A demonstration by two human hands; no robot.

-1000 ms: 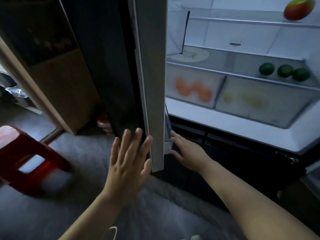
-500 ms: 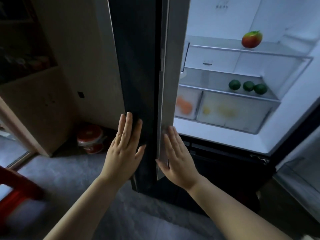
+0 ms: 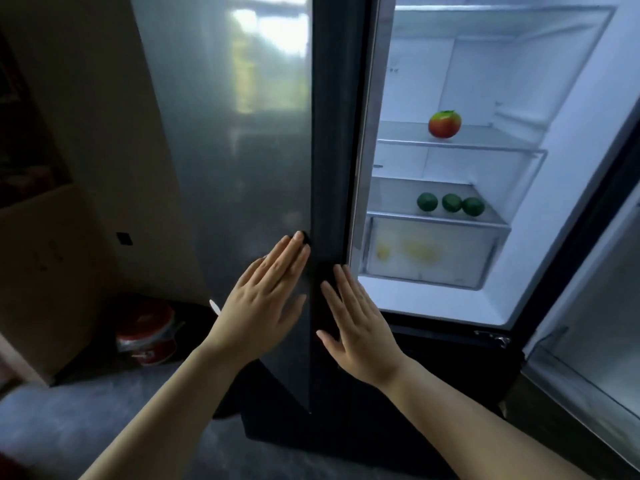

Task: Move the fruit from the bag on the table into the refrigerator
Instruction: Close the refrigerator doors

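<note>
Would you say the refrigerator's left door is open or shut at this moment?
Shut or very nearly: the left door faces the camera flat, covering that half. Both the left hand and the right hand press flat near its edge.

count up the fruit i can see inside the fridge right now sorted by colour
Red and green: 1, the fruit on the upper shelf
Green: 3, the round fruits in a row on the lower shelf
Yellow: blurred shapes behind the drawer front, number unclear
Total clearly countable: 4

The frosted crisper drawer (image 3: 429, 251) blurs its contents to yellow smudges. The refrigerator's left door (image 3: 235, 168) hides the cabinet's left half. The right door (image 3: 595, 341) is cut off by the edge.
</note>
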